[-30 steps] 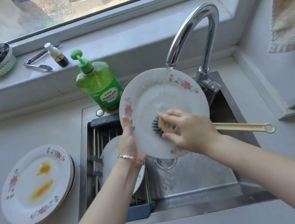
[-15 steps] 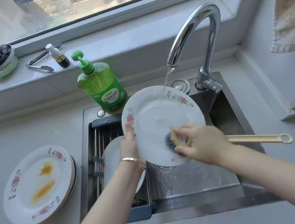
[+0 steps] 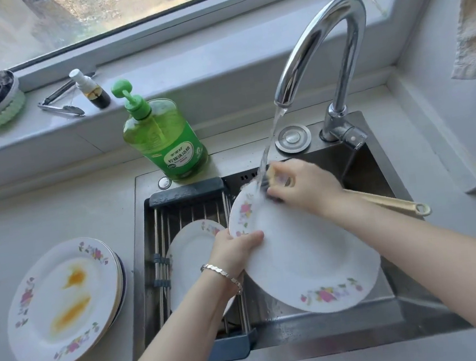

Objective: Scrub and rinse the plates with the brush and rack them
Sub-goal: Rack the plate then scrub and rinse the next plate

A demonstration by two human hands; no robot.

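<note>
Plate in hand point(image 3: 305, 261) has dropped since a second ago. Then it stood nearly upright, face to me, under the faucet point(image 3: 333, 36). Now it sits low and tilted over the sink point(image 3: 336, 326), near rim down toward me, far rim up under the water stream point(image 3: 268, 144). Left hand point(image 3: 236, 251) grips the plate's left rim, thumb laid over the face, fingers out of sight beneath. Right hand point(image 3: 302, 186) is closed round the brush point(image 3: 390, 201) close to its head, the pale handle trailing out past the wrist to the right. The bristle head has moved from the plate's lower centre up to the far rim, right where the water lands. Plate face reads white, no stain I can make out, though the wet sheen hides detail. My read: the middle is scrubbed and I am doing the edge pass and rinse together, so this plate is close to racking. One racked plate point(image 3: 191, 254) already rests on the rack point(image 3: 184, 192) at the left side of the sink, just beside the left hand, bare rods showing behind it. The stack of dirty plates point(image 3: 63, 301) sits on the tabletop point(image 3: 42, 214) to the left, top one streaked orange, so much of the job is still ahead. Soap bottle point(image 3: 167, 141) stands at the sink's back edge, apart from both hands. Watch: a wet plate held by one rim only, and a slip would drop it onto steel.
</note>
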